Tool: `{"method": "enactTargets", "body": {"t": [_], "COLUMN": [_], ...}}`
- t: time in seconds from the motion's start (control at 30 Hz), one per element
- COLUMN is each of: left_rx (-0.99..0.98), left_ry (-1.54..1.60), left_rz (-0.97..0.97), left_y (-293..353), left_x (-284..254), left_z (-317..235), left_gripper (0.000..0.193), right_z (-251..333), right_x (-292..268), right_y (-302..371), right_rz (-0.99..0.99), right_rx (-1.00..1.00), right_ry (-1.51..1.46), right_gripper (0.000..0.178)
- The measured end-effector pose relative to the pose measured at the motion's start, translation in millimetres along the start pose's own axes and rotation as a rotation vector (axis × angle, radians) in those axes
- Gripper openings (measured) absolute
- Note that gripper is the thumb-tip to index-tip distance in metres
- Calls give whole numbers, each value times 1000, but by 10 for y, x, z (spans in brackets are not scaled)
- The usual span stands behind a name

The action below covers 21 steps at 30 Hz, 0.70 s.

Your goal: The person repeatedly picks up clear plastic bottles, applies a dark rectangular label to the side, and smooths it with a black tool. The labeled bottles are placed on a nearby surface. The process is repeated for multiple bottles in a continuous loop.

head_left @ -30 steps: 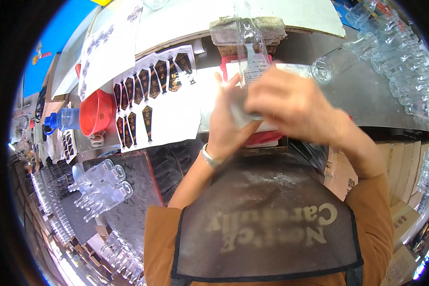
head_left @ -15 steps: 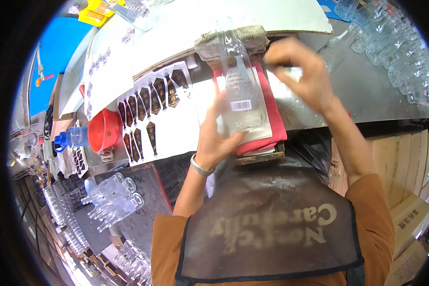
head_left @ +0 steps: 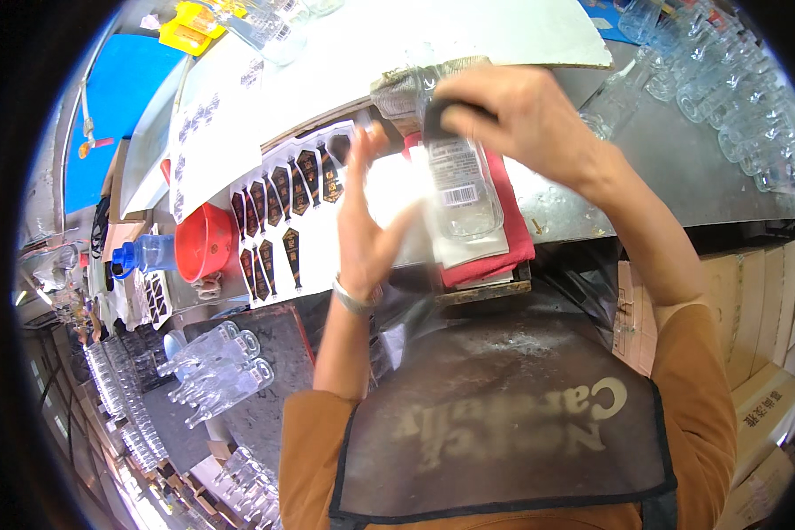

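A clear glass bottle (head_left: 468,168) with a printed back and barcode lies on a white cloth (head_left: 473,252) over a red cloth (head_left: 514,216), its neck pointing away from me on a grey cloth roll (head_left: 396,93). My right hand (head_left: 539,119) is over the neck and shoulder, closed on a dark, flat piece whose kind I cannot make out. Left of the bottle, my left hand (head_left: 367,221) is raised with thumb and fingers apart, slightly blurred and holding nothing. Beside it lies a white sheet of dark, tie-shaped stickers (head_left: 283,190).
A red bowl (head_left: 205,243) and a blue-capped clear jug (head_left: 146,254) stand at the left. Clear bottles crowd the far right (head_left: 742,115), and several more lie at lower left (head_left: 216,375). Cardboard boxes (head_left: 733,300) stand below the bench at right. A white board (head_left: 353,44) spans the back.
My left hand has come off the bottle and moved left toward the sticker sheet. My right hand has swung left over the bottle's neck, where the dark piece now shows.
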State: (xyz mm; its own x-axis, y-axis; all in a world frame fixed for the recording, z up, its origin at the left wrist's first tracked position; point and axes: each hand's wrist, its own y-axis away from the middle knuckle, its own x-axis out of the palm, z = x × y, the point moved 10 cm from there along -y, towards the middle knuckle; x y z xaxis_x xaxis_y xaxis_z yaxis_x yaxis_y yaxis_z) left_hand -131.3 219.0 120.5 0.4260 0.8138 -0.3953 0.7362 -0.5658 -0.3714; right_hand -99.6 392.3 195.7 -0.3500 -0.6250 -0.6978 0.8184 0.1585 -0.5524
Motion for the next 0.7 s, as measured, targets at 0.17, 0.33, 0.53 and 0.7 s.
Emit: {"method": "enactTargets", "body": {"t": [0.17,0.33,0.53,0.7], "left_rx": [-36,-31,-174,203], "left_ry": [-313,-428,431,170], "left_rz": [-20,-37,-239,-632], "left_y": [-969,-1224,-555,-895], "left_x": [-68,211,-201,-1473], "left_z": [45,87,-515,-932], "left_gripper": [57,67,49,47], "right_z": [538,811,189,-270], "right_x": [117,104,-529,-1310], "right_y": [322,807,993,1267], "right_rz": [60,251,-88,-484], "right_rx": [-141,16,453,387], "right_ry": [-152,-501,-556,-783], "right_gripper": [24,31,18,23]}}
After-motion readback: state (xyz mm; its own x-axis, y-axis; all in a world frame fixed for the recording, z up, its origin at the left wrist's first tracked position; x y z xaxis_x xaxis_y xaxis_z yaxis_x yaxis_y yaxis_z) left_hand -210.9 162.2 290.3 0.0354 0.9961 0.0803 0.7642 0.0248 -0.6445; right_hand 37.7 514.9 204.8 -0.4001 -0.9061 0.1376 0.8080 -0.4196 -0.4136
